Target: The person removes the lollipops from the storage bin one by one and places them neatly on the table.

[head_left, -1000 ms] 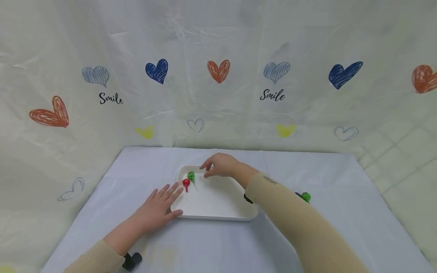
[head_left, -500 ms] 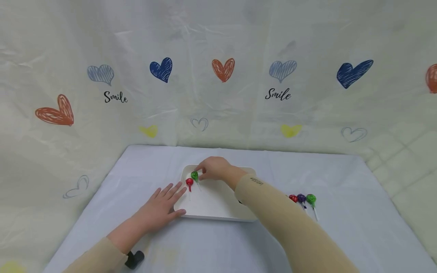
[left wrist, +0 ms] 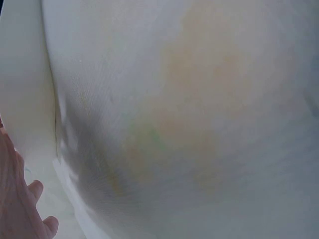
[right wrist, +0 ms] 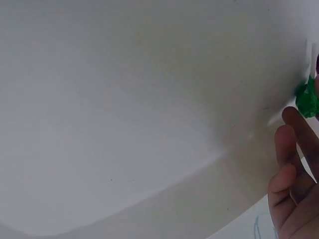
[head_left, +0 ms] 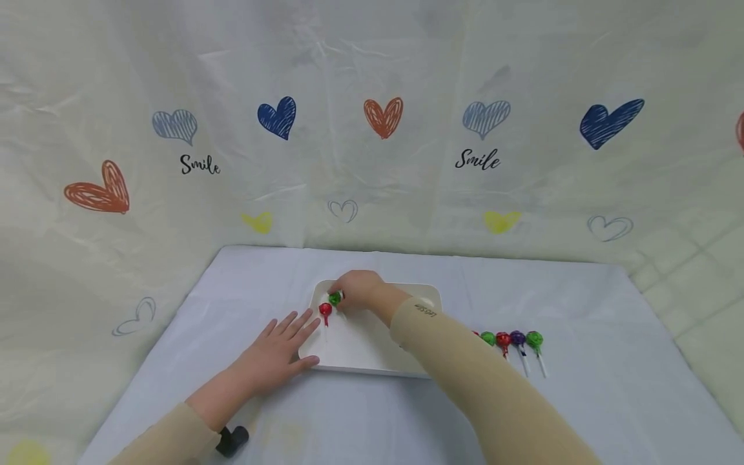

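A white tray [head_left: 372, 352] lies on the cloth-covered table. Over its back left corner, my right hand [head_left: 357, 289] pinches the head of a green lollipop [head_left: 334, 298] between thumb and index finger. In the right wrist view the green lollipop [right wrist: 306, 101] shows at the right edge beside my curled fingers [right wrist: 286, 139]. Just left of it in the tray lies a red lollipop [head_left: 325, 310], stick toward me. My left hand [head_left: 270, 356] rests with spread fingers at the tray's left edge, thumb on the front left corner.
Right of the tray, a row of several lollipops [head_left: 518, 338] in green, red and purple lies on the table, partly hidden by my right sleeve [head_left: 465, 368]. A patterned sheet [head_left: 407, 194] with hearts hangs behind the table.
My right hand has moved left and down onto the green lollipop. More of the lollipop row shows as the right sleeve shifted left. My left hand stays at the tray.
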`<state>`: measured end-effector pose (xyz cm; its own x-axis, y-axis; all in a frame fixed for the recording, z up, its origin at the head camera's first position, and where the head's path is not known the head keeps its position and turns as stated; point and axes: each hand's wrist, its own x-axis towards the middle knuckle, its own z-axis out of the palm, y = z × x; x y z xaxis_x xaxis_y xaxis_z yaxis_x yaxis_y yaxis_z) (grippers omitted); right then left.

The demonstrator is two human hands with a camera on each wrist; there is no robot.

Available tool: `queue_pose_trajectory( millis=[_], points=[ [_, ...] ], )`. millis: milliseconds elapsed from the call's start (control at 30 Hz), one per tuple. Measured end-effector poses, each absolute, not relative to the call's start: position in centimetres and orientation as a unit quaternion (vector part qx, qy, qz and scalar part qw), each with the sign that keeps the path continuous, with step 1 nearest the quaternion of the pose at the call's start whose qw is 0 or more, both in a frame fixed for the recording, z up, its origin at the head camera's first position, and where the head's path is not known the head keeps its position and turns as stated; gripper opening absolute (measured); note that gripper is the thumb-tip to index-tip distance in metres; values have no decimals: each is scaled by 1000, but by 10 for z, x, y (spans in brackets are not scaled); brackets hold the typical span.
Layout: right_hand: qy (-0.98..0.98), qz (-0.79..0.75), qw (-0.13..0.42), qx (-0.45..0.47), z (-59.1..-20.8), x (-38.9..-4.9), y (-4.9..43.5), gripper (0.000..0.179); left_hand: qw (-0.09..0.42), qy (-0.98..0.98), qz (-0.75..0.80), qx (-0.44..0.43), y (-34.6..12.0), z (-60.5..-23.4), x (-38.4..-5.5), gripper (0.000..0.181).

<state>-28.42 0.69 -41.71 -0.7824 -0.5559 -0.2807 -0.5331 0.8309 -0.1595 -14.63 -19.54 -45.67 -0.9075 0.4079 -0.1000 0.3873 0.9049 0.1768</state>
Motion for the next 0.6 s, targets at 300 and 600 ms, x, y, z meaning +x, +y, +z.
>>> queue_pose_trajectory(
  millis=[300, 600],
  points=[
    [942, -30, 169, -289, -411, -281, 25, 38, 59, 973, 76, 208, -194, -456, -144, 81],
    [932, -11, 175, -316, -405, -278, 47, 18, 64, 974, 78, 204, -192, -453, -144, 79]
  ],
)
